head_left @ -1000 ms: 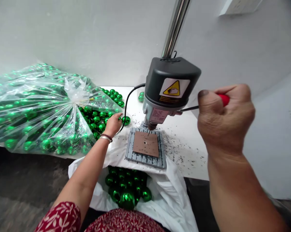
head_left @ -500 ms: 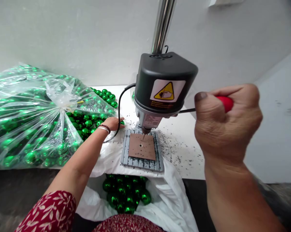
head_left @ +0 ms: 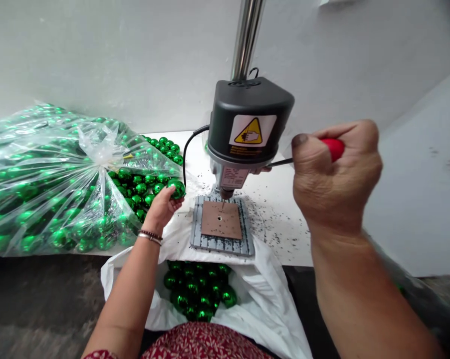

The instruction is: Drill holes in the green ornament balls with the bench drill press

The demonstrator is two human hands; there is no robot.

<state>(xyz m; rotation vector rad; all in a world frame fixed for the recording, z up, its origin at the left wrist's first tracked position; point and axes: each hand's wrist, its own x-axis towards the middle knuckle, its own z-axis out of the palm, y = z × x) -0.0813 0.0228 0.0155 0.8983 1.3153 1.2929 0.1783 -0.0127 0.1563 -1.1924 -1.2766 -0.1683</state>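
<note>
My left hand [head_left: 164, 207] grips a shiny green bauble [head_left: 177, 189] between thumb and fingers, just left of the drill press. Wrapped round the red knob [head_left: 334, 149] of the feed lever, my right hand [head_left: 333, 172] is closed at the machine's right side. The drill press [head_left: 249, 124] has a dark housing with a yellow hand-warning label. Its thin drill bit [head_left: 223, 204] points down over a square brown board [head_left: 221, 220] with a small hole. That board lies on the grooved grey base plate [head_left: 198, 243], apart from the bit.
A tied clear plastic bag [head_left: 98, 169] of green baubles fills the left of the white table [head_left: 281, 224]. Loose baubles [head_left: 137, 188] lie beside it. Below the table edge, a white cloth [head_left: 262, 294] holds more baubles [head_left: 198, 286]. Dark shavings surround the base; a black cable [head_left: 187, 149] hangs nearby.
My left hand has drawn back toward me, turned palm up, and now shows a bauble in its fingers. My right hand remains on the lever knob. The view has shifted slightly.
</note>
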